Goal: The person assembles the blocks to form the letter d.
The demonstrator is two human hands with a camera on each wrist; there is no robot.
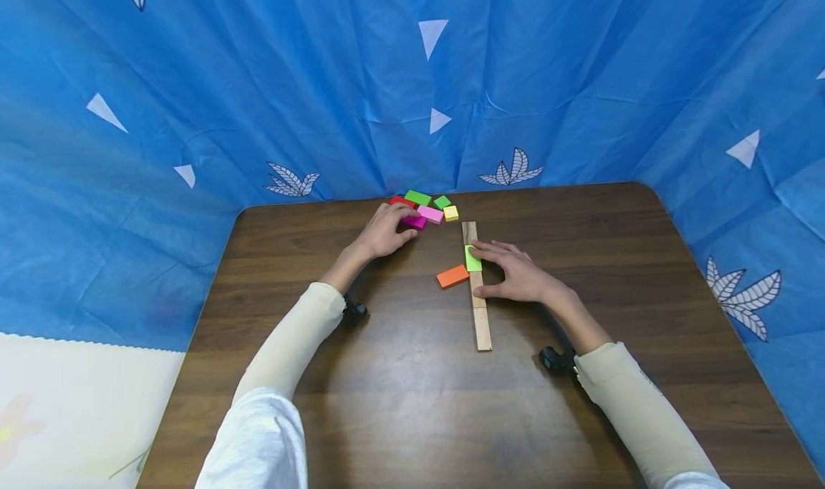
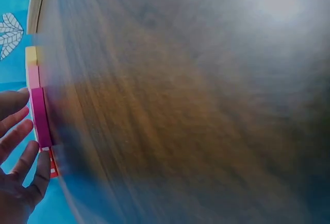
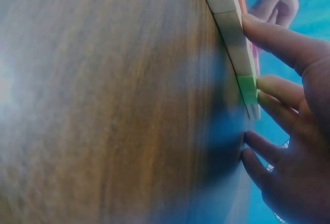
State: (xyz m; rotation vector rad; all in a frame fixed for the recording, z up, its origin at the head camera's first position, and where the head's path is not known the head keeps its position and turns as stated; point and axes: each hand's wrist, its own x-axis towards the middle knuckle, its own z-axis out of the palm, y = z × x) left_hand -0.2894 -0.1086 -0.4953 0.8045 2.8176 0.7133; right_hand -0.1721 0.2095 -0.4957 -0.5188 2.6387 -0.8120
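My left hand [image 1: 385, 230] is over the near side of a small cluster of coloured blocks, its fingers spread beside the magenta block [image 2: 40, 116]; whether they touch it I cannot tell. Around it lie a pink block [image 1: 430, 214], a red block [image 1: 401, 201] partly hidden by the hand, and a yellow block [image 1: 451, 213]. My right hand [image 1: 520, 273] rests its fingertips on a light-green block [image 1: 473, 258] in a straight row of plain wooden blocks [image 1: 482, 328]. Its thumb touches the row nearer to me. An orange block [image 1: 453, 277] lies slantwise left of the row.
Two green blocks [image 1: 418, 197] sit at the back of the cluster, close to the table's far edge. Blue patterned cloth [image 1: 361, 81] hangs behind and beside the brown wooden table [image 1: 412, 410]. A camera [image 1: 556, 359] is worn at the right wrist.
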